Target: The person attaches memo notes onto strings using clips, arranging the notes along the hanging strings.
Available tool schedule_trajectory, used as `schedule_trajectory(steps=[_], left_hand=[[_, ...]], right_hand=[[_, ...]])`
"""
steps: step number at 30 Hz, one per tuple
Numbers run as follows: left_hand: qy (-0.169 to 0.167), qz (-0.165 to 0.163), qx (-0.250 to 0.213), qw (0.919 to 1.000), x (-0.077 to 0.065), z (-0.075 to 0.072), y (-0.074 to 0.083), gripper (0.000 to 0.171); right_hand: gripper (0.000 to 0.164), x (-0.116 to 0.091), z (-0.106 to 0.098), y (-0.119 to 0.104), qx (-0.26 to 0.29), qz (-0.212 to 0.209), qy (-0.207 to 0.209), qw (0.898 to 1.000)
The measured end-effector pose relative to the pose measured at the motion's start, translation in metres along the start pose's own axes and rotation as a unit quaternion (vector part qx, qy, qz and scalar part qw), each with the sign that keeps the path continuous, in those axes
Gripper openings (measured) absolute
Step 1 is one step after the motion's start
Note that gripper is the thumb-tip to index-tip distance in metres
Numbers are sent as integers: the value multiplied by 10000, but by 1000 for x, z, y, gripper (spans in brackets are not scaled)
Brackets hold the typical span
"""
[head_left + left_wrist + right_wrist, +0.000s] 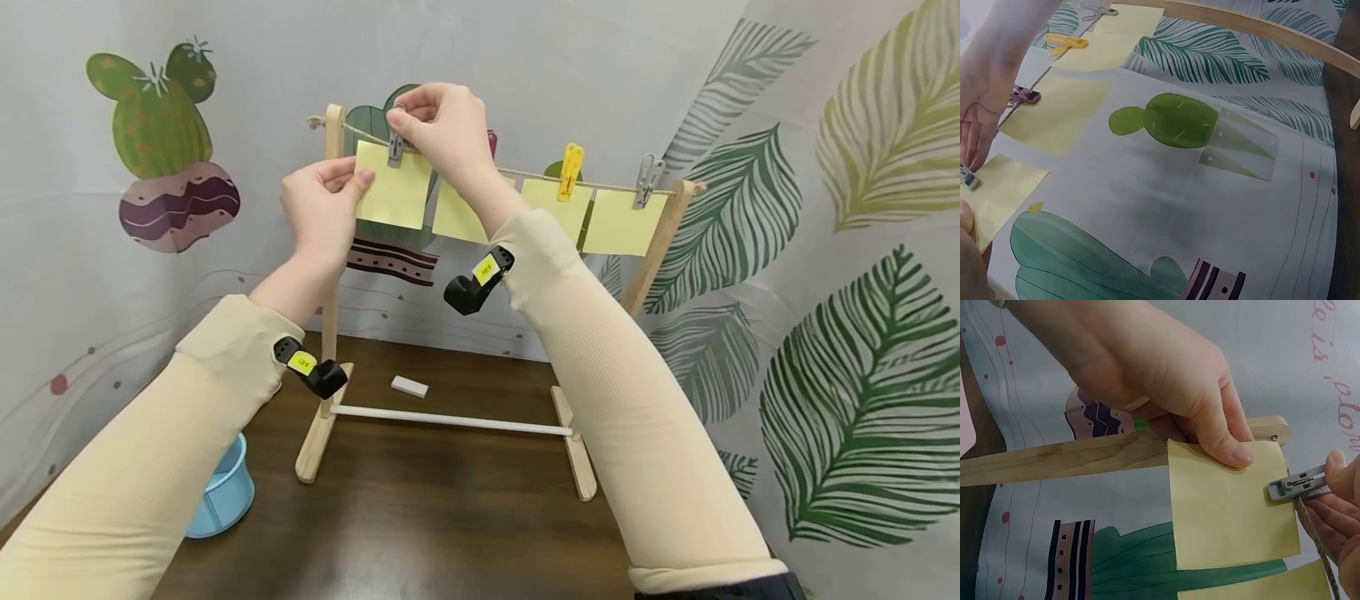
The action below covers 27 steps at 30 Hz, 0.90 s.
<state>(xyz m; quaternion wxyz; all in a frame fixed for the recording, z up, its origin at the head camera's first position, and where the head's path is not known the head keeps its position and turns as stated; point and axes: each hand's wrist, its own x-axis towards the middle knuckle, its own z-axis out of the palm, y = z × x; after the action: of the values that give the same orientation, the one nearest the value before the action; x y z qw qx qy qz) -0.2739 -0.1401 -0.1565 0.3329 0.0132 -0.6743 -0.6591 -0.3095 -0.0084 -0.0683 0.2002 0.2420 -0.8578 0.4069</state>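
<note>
A square yellow paper note [393,198] hangs at the left end of a thin rope [517,172] strung between two wooden posts. My left hand [321,204] pinches the note's left edge between thumb and fingers. On its top edge sits a grey clothespin [396,150], whose handle ends my right hand [450,125] pinches from above. The right wrist view shows the clothespin's tip [1279,490] over the note [1229,512] and the rope, with the right thumb on one handle and the fingers behind.
Further right hang several yellow notes [551,204], held by a purple clothespin [1025,95], a yellow clothespin [570,171] and another grey clothespin [648,179]. Beneath, a white rod [450,419] joins the stand's feet. A white block [409,387] and a light blue container [228,496] are on the brown table.
</note>
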Motion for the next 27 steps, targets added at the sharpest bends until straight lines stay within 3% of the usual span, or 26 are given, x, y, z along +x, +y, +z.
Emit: schedule_trajectory(steps=[27], left_hand=[[-203, -9, -244, 9995, -1, -2, 1, 39]], right_hand=[[34, -4, -1, 2, 11, -180, -106, 9998]])
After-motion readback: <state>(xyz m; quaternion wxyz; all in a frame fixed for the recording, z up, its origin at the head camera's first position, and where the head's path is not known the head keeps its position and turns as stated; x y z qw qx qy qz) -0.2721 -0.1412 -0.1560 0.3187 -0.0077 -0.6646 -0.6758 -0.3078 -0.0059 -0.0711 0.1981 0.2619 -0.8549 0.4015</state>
